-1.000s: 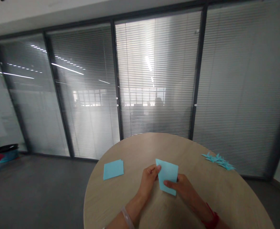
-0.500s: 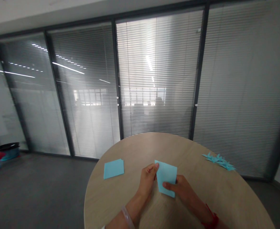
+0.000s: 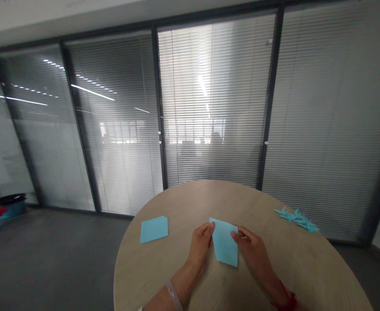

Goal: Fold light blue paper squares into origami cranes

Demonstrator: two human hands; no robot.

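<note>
Held: my left hand [image 3: 201, 247] pinched the left edge of the blue paper sheet [image 3: 224, 244], shut on it | right hand [image 3: 252, 250]: open, fingertips at the sheet's right edge, no clear grip | sheet: between my hands, above the bench [image 3: 173, 263], long axis pointing away from me, tilted slightly | nearby: second blue sheet [image 3: 154, 229] left, blue paper scraps [image 3: 296, 219] right

A light-blue paper sheet [image 3: 223, 242], angular and tapering toward its near end, lies nearly flat.
</note>
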